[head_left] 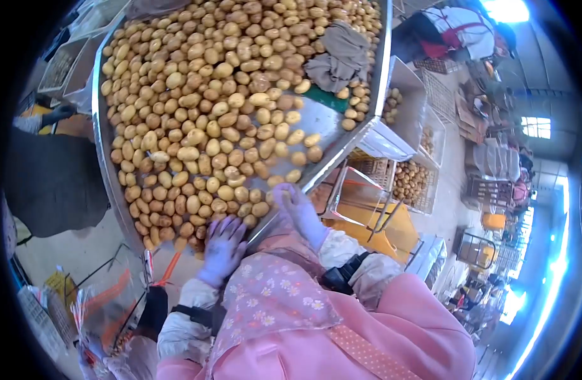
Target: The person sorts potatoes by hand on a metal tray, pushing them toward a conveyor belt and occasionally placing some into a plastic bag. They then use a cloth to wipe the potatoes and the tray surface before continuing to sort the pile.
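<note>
Many yellow-brown potatoes [196,136] cover a metal-rimmed sorting table [341,154]. My left hand [222,250], in a pale purple glove, rests at the table's near edge with its fingers spread over the closest potatoes. To its right, my right hand [298,212], gloved alike, is at the metal rim beside a bare patch of the surface. Its fingers point up toward the potatoes, and no potato shows in it. A grey cloth [340,56] lies crumpled on the potatoes at the upper right, above a green piece [325,99].
Right of the table stand white crates [392,140] and baskets holding potatoes [410,182], with a yellow sack [367,231] below. A person in dark clothing [50,180] is at the left side. Another person [465,31] bends at the upper right.
</note>
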Demonstrator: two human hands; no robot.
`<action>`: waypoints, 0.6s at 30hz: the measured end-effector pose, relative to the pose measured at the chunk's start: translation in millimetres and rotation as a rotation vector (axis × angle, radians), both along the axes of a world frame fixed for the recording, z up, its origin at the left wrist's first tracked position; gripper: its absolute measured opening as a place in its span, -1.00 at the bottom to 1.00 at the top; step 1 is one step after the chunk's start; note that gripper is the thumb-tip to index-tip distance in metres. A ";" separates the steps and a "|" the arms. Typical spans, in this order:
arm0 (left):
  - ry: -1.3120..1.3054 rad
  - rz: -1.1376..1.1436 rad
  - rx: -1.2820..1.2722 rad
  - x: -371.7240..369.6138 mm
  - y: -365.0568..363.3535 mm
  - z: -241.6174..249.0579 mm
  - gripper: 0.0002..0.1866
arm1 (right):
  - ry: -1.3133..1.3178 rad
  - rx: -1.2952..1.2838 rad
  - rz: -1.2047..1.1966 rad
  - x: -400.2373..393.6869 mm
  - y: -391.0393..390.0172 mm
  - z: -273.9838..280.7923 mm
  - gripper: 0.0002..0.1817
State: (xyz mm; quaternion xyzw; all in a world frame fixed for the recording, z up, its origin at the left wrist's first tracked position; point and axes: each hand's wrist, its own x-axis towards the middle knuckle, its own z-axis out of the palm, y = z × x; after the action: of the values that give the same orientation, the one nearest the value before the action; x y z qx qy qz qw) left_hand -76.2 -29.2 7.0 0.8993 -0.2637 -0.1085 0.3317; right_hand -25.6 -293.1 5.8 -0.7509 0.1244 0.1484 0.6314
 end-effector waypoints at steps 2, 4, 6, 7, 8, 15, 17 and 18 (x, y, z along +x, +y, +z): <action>0.000 -0.053 0.061 -17.8 29.8 -15.6 -0.43 | -0.061 -0.071 -0.081 -3.4 -22.7 21.6 -0.72; 0.008 -0.088 0.135 -24.5 41.6 -18.7 -0.46 | -0.202 -0.238 -0.133 -9.4 -55.5 38.9 -0.74; 0.064 -0.085 0.136 -27.3 46.6 -13.8 -0.51 | -0.099 -0.473 -0.140 -23.0 -104.5 36.8 -0.69; 0.062 -0.052 0.095 -30.1 47.3 -10.5 -0.54 | 0.056 -0.108 -0.298 -24.0 -109.8 77.3 -0.68; 0.087 -0.030 0.034 -30.0 48.8 -1.3 -0.56 | -0.420 -0.771 -0.048 -24.5 -137.9 75.2 -0.65; 0.128 0.138 -0.009 -77.8 81.3 9.8 -0.61 | -0.300 -1.488 -0.373 -6.1 -351.8 93.1 -0.47; -0.015 0.295 0.073 -84.4 87.4 -4.5 -0.59 | -0.214 -1.180 -0.611 25.7 -350.4 80.2 -0.40; -0.007 0.307 0.077 -78.8 81.7 -5.9 -0.59 | 0.026 -0.512 -0.497 43.8 -286.0 92.0 -0.38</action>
State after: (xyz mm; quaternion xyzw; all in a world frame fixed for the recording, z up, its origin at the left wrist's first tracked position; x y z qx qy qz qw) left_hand -155.0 52.5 1.1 0.9414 -0.1202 -0.0634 0.3086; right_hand 18.2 -579.1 97.8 -0.8295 0.3445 -0.0364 0.4381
